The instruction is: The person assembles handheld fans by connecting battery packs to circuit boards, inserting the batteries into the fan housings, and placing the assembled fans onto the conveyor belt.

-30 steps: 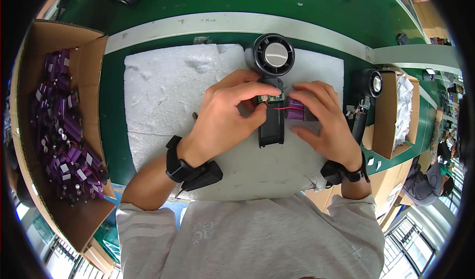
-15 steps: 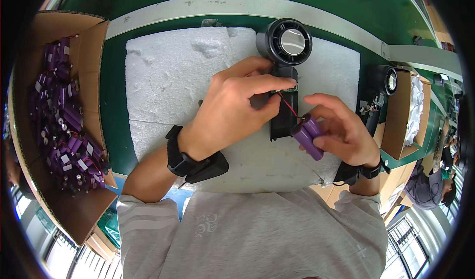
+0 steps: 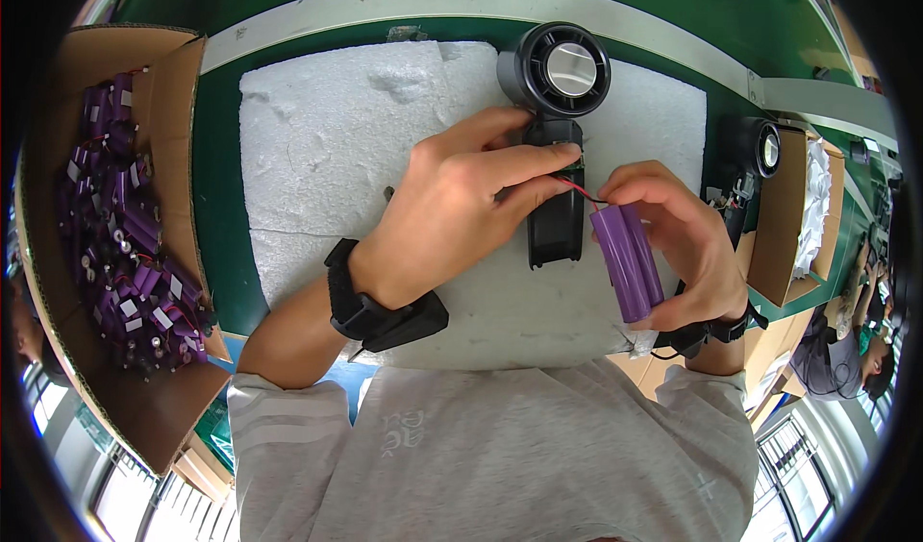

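Note:
A black handheld fan (image 3: 555, 217) lies on a white foam slab, its round head toward the far side and its handle open. My left hand (image 3: 452, 201) is closed on it. The index fingertip presses a small green circuit board (image 3: 575, 164) in the handle, mostly hidden under the finger, and the thumb is by the wires. My right hand (image 3: 700, 244) holds a purple two-cell battery pack (image 3: 628, 263), just right of the handle and tilted. Thin red and dark wires (image 3: 581, 190) run from the pack's upper end toward the board.
The foam slab (image 3: 332, 148) rests on a green table. At left, a cardboard box (image 3: 176, 110) holds many purple battery packs. To the right stand another black fan (image 3: 761, 148) and a cardboard box (image 3: 777, 225) with white material inside. Another person (image 3: 832, 359) is at far right.
My right hand has turned the battery pack more upright and moved it slightly right, with its fingers now near the wires. My left hand stays at the board.

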The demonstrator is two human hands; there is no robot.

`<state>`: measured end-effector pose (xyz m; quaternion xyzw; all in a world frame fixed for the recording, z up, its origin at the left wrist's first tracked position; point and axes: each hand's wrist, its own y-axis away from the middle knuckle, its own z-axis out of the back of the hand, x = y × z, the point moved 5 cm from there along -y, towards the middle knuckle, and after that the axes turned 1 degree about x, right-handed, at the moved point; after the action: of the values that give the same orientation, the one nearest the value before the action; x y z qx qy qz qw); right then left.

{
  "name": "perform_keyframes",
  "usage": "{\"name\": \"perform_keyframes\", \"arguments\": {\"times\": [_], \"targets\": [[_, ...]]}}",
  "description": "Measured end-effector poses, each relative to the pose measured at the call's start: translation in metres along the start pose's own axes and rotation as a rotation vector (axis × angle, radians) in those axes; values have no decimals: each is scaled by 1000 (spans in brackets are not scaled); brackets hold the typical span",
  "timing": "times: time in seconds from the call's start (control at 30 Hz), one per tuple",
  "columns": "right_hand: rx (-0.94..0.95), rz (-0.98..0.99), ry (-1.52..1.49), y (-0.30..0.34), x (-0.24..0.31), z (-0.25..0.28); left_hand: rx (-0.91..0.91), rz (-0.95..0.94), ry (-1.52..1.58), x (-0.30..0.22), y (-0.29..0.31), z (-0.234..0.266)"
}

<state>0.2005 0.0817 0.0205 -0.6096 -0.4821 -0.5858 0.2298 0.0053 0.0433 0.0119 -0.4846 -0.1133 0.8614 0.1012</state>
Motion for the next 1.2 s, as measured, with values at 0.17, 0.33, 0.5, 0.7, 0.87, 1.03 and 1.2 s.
{"name": "perform_keyframes", "arguments": {"times": [0.17, 0.33, 0.5, 0.7, 0.87, 1.03, 1.2], "targets": [[-24, 181, 321, -6, 8, -4, 34, 4, 6, -3, -2, 2], [-97, 196, 615, -10, 3, -15, 90, -26, 11, -2, -1, 3], [-169, 331, 799, -16, 0, -25, 135, -35, 36, -2, -1, 4], [-234, 315, 939, -12, 8, -34, 145, -43, -6, -2, -1, 5], [-263, 403, 980, -10, 8, -35, 167, -61, -22, -2, -1, 6], [-281, 424, 1016, -7, 3, -36, 160, -93, -37, -2, -1, 6], [-311, 486, 1074, -8, 3, -38, 154, -107, -26, 0, -2, 6]]}}
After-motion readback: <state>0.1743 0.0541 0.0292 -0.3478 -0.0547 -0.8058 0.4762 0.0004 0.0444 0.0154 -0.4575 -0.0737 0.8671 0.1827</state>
